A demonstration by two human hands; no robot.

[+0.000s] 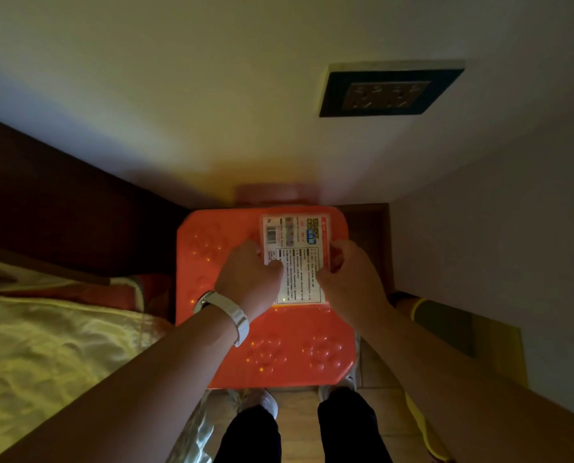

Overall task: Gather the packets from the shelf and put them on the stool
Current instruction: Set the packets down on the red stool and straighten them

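Observation:
An orange plastic stool [278,355] with embossed flower patterns stands against the wall below me. A flat packet [295,242] with a white printed label and a barcode lies on the far right part of its seat. My left hand [248,279], with a white watch on the wrist, grips the packet's left edge. On the packet's right edge my right hand [349,275] is closed in the same way. Whether more packets lie under this one is hidden. No shelf is in view.
A bed with a yellow cover [45,345] and a dark headboard [61,208] fills the left. A wall socket plate [385,90] sits on the white wall above. A dark and yellow object [446,322] lies on the floor to the right. My legs and shoes stand before the stool.

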